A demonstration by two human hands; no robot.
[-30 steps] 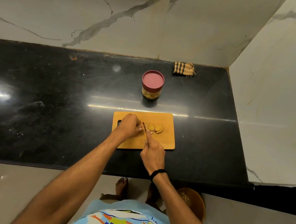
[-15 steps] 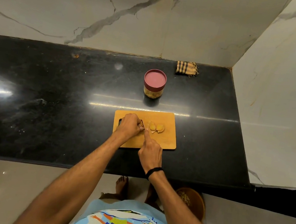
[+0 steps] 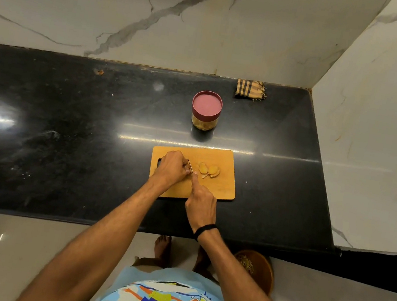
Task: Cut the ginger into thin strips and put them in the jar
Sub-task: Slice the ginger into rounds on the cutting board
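Right hand (image 3: 200, 202) gripping knife (image 3: 190, 166), left hand (image 3: 171, 169) curled just beside blade on board (image 3: 222, 190) at centre frame, its hold hidden; ginger (image 3: 208, 170) right of blade, lidded jar (image 3: 206, 110) above; risk: blade slipping into left knuckles.

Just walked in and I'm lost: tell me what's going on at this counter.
A person is slicing on a wooden cutting board. The right hand grips a knife, index finger along it. The left hand is curled beside the blade, hiding whatever it steadies. Two ginger pieces lie further right on the board. The jar behind the board has its maroon lid on.
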